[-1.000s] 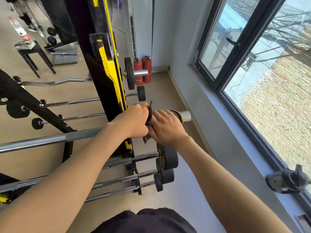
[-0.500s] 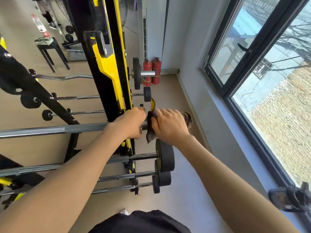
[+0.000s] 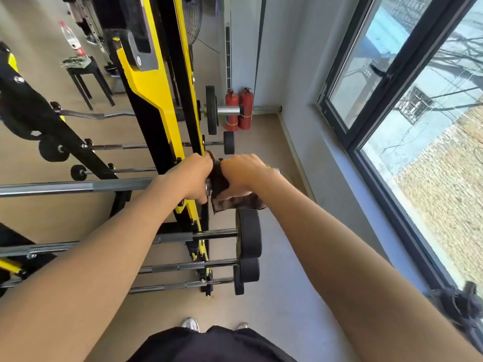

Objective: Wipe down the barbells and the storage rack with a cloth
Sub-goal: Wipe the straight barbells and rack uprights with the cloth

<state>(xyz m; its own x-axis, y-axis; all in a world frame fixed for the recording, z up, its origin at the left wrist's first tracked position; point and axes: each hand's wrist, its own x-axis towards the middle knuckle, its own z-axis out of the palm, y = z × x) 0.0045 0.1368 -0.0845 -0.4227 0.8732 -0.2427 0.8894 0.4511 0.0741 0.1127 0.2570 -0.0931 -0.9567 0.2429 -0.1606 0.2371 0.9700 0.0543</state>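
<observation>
A steel barbell (image 3: 78,186) lies across the yellow and black storage rack (image 3: 159,100) at chest height. My left hand (image 3: 190,176) grips the bar just beside the rack upright. My right hand (image 3: 243,173) holds a dark brown cloth (image 3: 235,202) wrapped round the bar's sleeve end, right next to the left hand. The cloth's lower edge hangs below my fingers. The sleeve itself is mostly hidden by the cloth and hand. More barbells with black plates (image 3: 248,239) rest on lower pegs.
A wall with a large window (image 3: 407,105) runs close along the right. Two red fire extinguishers (image 3: 239,108) stand in the far corner. A black stool (image 3: 86,79) holding a bottle is at the far left. My shoes (image 3: 192,323) are on the floor below.
My right hand with the cloth has slid inward along the sleeve toward my left hand, covering the silver end. My view has tilted further down.
</observation>
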